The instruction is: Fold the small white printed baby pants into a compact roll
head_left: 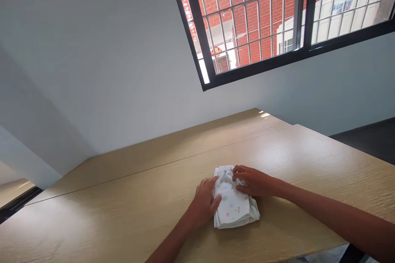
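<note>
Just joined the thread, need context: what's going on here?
A person has both bare hands on a folded white printed cloth lying on a wood-look table. The left hand is at its left edge, thumb on top; the right hand touches its upper right part.

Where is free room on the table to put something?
The tabletop is bare from the left hand to the wall, and beyond the right hand. It is crowded only where both hands touch the folded cloth.
</note>
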A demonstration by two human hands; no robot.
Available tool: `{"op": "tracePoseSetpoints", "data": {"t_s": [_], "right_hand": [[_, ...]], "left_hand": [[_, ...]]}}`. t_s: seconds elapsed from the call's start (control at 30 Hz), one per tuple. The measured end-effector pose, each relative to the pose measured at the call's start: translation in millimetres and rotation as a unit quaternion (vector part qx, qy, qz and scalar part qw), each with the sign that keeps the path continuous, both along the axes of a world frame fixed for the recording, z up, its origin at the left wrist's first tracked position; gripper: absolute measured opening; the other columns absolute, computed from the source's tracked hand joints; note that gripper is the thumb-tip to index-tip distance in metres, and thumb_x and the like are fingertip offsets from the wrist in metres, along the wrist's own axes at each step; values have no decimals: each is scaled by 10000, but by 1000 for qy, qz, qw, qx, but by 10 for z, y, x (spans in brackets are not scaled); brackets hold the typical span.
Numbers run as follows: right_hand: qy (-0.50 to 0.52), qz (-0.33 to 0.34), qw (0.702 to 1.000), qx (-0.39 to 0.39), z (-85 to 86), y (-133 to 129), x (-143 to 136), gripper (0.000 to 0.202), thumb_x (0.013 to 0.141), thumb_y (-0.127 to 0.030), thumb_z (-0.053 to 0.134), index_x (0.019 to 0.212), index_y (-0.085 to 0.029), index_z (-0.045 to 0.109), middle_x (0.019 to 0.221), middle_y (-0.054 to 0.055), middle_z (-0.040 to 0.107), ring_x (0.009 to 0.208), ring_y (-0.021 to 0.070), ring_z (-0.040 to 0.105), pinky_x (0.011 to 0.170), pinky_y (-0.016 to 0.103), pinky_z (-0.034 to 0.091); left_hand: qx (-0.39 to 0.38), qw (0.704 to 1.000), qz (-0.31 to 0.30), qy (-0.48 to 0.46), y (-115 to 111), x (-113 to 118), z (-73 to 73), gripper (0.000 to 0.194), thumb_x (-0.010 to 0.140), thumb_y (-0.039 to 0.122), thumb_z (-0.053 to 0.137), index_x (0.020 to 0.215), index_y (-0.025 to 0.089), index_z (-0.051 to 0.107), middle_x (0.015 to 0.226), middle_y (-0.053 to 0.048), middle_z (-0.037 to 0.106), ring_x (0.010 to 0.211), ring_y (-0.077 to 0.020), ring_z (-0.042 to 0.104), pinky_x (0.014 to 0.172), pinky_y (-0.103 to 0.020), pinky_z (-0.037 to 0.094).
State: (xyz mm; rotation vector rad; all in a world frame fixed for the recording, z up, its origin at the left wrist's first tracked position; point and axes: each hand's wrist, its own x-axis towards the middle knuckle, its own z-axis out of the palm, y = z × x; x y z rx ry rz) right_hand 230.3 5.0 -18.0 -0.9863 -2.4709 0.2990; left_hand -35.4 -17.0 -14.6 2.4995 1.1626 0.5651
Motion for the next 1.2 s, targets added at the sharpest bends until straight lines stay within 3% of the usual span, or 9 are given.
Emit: {"op": "tracePoseSetpoints", "data": {"t_s": [0.23,0.4,0.53,0.6,0.7,0.8,0.9,1.07,1.2], "right_hand": [[6,15,1000,18,-39,23,14,233,854,-210,586,1085,-212,619,1125,81,595,932,223,616,781,328,499],[31,42,998,35,-112,58,6,162,854,-173,573,989,-219,649,1054,51,616,791,168,614,700,278,472],[42,59,996,48,-149,79,-1,166,843,-127,546,936,-204,660,1006,46,623,788,156,608,684,257,448],[43,59,996,54,-162,87,-7,175,841,-109,532,913,-199,663,984,43,624,776,149,603,675,252,437],[42,56,996,55,-176,93,-16,169,841,-101,528,883,-194,662,951,38,624,758,143,593,660,248,426],[37,52,997,51,-171,87,-21,150,843,-106,533,841,-192,656,941,41,622,760,146,588,656,252,422],[35,48,997,43,-134,62,-22,144,851,-118,528,825,-190,650,924,47,620,758,154,588,655,262,425],[86,-3,996,-8,-61,3,-47,120,872,-170,519,904,-190,633,956,58,618,706,148,583,652,285,446],[237,-34,954,-183,-29,-41,-116,206,867,-298,593,1045,-198,565,988,60,624,766,177,621,646,293,500]], "left_hand": [[-130,977,-3,-170,22,54,-39,446,875,316,584,1302,230,490,1269,-117,557,1110,-265,544,971,-409,440],[-353,872,-26,-339,30,111,-53,557,763,354,750,1239,207,501,1125,-108,631,1035,-259,609,853,-361,498],[-424,824,-15,-376,48,126,-72,649,665,293,838,1225,195,525,1090,-112,655,1012,-253,620,871,-370,481],[-408,839,-28,-359,54,117,-85,579,696,312,814,1201,177,564,1063,-109,662,966,-241,625,843,-353,481],[-312,909,-37,-272,26,107,-68,401,799,342,713,1148,161,636,1027,-96,662,874,-214,621,769,-311,482],[-202,960,-62,-185,-51,128,-3,340,834,271,654,1166,198,659,1118,-92,637,965,-241,604,837,-326,474],[-135,974,-89,-158,-111,167,32,391,838,190,609,1226,232,632,1261,-89,578,1158,-274,535,997,-360,414],[-30,982,-15,-184,-71,176,-42,440,912,244,523,1349,198,512,1340,-118,538,1239,-276,488,1076,-413,359],[43,975,31,-217,-51,125,-25,383,933,279,509,1311,218,535,1299,-105,566,1189,-262,521,1016,-384,416]]}}
